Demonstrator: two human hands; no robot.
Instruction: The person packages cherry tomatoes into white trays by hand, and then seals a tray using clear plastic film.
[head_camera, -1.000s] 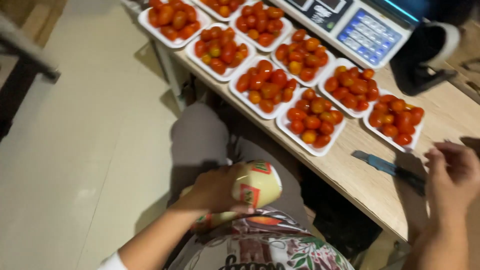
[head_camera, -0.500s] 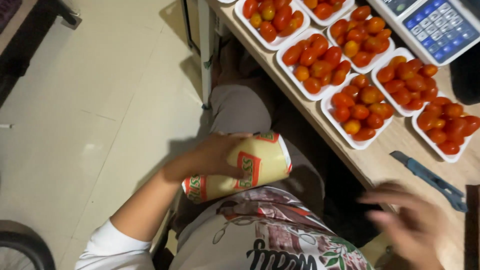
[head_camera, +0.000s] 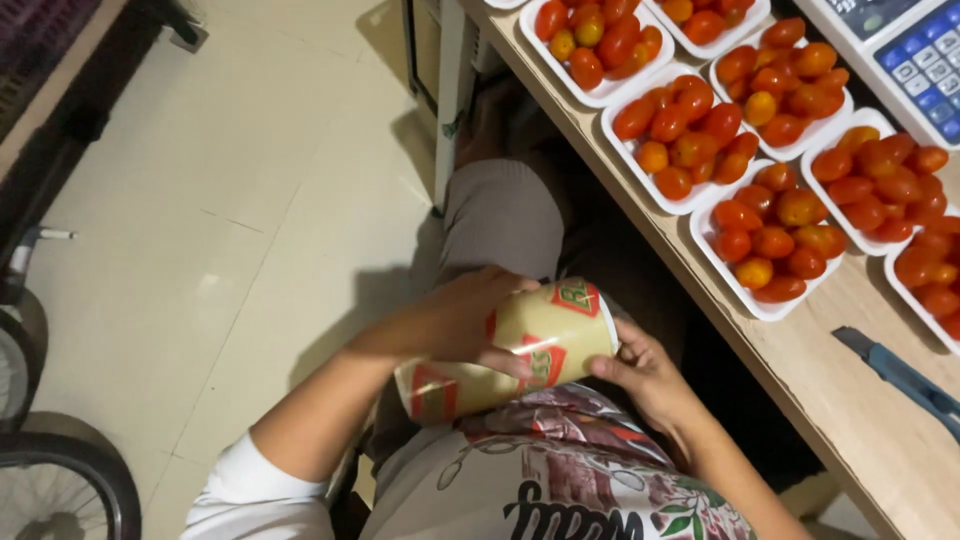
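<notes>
There is one roll of printed film (head_camera: 505, 350), yellowish with red and green marks, and it lies across the person's lap, between both hands. Above and to the right of the hands stand six white trays of tomatoes (head_camera: 770, 245) that can be counted, some cut by the picture edge, on a wooden table (head_camera: 830, 400). One blue-handled cutter (head_camera: 900, 375) lies on the table, to the right of the right hand and well apart from it. One scale with blue keys (head_camera: 915, 50) is far above the hands. The table edge stands between the roll and the trays. The left hand (head_camera: 460, 320) is curled over the roll and grips it from the top. The right hand (head_camera: 640, 375) is half open, with fingertips touching the end of the roll.
</notes>
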